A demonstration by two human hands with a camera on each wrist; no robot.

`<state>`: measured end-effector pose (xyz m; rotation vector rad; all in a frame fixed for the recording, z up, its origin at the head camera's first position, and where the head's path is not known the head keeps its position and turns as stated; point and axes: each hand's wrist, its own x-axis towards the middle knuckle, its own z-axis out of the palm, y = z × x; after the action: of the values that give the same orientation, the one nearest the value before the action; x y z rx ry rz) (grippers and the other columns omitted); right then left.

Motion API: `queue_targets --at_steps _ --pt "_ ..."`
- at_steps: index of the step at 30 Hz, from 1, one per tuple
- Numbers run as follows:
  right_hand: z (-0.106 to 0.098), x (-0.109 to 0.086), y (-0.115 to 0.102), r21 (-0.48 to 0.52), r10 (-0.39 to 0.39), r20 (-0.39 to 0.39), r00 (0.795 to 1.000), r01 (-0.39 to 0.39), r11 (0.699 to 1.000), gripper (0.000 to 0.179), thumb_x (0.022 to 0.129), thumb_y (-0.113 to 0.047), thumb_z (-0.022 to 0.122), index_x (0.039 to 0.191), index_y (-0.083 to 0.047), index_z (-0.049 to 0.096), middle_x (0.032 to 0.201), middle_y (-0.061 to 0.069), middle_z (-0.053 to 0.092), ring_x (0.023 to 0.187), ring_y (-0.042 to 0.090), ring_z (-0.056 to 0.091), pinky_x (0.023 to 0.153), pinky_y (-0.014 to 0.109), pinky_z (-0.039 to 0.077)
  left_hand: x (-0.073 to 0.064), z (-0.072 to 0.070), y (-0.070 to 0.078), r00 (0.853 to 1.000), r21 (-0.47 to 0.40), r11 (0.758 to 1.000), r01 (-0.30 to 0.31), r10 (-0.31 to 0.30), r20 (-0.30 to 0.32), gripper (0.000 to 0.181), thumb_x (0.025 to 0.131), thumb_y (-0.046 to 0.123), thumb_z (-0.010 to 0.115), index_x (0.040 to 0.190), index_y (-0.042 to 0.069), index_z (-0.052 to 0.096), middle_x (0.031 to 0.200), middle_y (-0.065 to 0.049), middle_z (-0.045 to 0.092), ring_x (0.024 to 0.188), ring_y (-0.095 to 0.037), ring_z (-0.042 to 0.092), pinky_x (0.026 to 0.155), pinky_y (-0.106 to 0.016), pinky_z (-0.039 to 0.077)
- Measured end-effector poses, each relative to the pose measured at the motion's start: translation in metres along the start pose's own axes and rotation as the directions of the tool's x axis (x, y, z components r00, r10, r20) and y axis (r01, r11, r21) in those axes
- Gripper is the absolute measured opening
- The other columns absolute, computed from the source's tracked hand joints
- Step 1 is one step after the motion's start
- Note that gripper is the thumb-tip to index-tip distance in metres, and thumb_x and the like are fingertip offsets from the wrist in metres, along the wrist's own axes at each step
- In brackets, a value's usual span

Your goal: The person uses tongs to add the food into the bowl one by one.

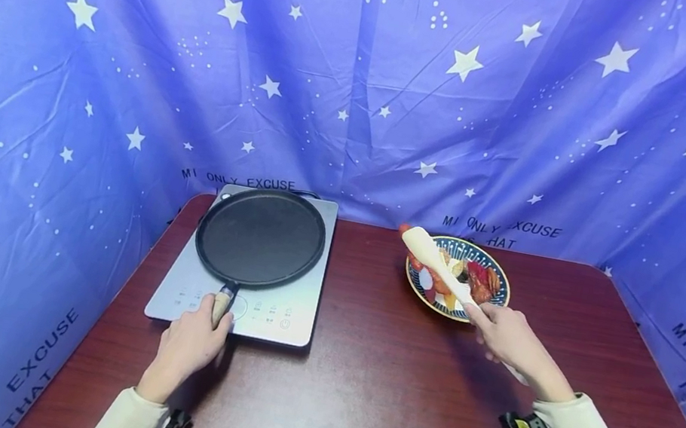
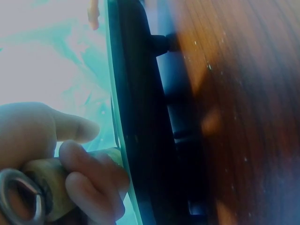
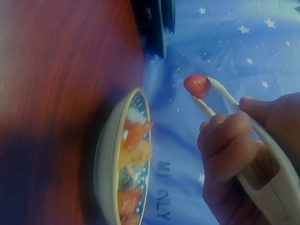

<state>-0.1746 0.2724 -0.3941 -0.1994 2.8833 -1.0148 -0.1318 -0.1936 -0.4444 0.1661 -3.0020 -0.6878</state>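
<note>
My left hand (image 1: 188, 349) grips the wooden handle (image 1: 221, 306) of a flat black frying pan (image 1: 263, 238). The pan rests on a silver induction cooktop (image 1: 301, 314). In my right hand (image 1: 514, 340) is a pair of cream-coloured tongs (image 1: 440, 266), held over a patterned bowl (image 1: 504, 296) of mixed foods. Between the tong tips, a small, shiny, reddish rounded piece of food (image 3: 198, 86) is pinched, raised above the bowl's rim. In the left wrist view, curled fingers (image 2: 96, 183) wrap the handle, which has a metal ring (image 2: 21, 197) at its end.
A dark red wooden table (image 1: 351, 399) carries the cooktop at left and the bowl at right. Blue curtains with white stars (image 1: 350, 93) hang around the back and sides. A black cord (image 1: 305, 194) shows behind the cooktop.
</note>
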Motion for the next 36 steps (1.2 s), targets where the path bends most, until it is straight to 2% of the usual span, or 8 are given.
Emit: queue_targets --at_steps 11,19,29,36 --pt "0.022 0.021 -0.033 0.026 -0.080 0.048 0.996 0.078 0.997 0.039 0.099 -0.035 0.048 0.072 -0.007 0.053 0.056 0.001 0.050 0.037 0.013 0.048 0.036 0.032 0.040 -0.001 -0.002 0.002 1.000 -0.009 1.000 0.007 -0.007 0.007 0.046 0.091 0.035 0.051 0.123 0.002 0.047 0.076 -0.021 0.060 0.066 -0.039 0.060 0.053 -0.049 0.042" --pt "0.041 0.030 -0.053 0.113 -0.088 0.086 0.992 0.078 0.991 0.036 0.099 -0.034 0.048 0.074 -0.008 0.053 0.056 0.002 0.051 0.036 0.011 0.046 0.035 0.029 0.038 0.000 -0.001 0.001 1.000 -0.009 1.000 0.011 -0.011 0.012 0.047 0.092 0.035 0.051 0.125 0.002 0.046 0.076 -0.021 0.060 0.067 -0.039 0.060 0.054 -0.050 0.042" --pt "0.060 0.038 -0.076 0.113 -0.130 0.123 0.984 0.117 0.987 0.037 0.098 -0.035 0.049 0.074 -0.008 0.053 0.056 0.003 0.051 0.037 0.012 0.048 0.036 0.030 0.040 0.000 -0.002 0.000 1.000 -0.003 1.000 0.014 -0.014 0.013 0.046 0.092 0.035 0.051 0.124 0.003 0.046 0.074 -0.019 0.058 0.064 -0.037 0.059 0.053 -0.048 0.042" --pt "0.074 0.046 -0.087 0.155 -0.132 0.157 0.979 0.108 0.982 0.037 0.098 -0.035 0.050 0.074 -0.008 0.053 0.057 0.003 0.051 0.038 0.012 0.048 0.036 0.028 0.038 -0.001 -0.003 0.001 1.000 -0.012 1.000 0.012 -0.011 0.012 0.046 0.092 0.035 0.051 0.124 0.002 0.046 0.074 -0.020 0.059 0.064 -0.036 0.059 0.053 -0.048 0.041"
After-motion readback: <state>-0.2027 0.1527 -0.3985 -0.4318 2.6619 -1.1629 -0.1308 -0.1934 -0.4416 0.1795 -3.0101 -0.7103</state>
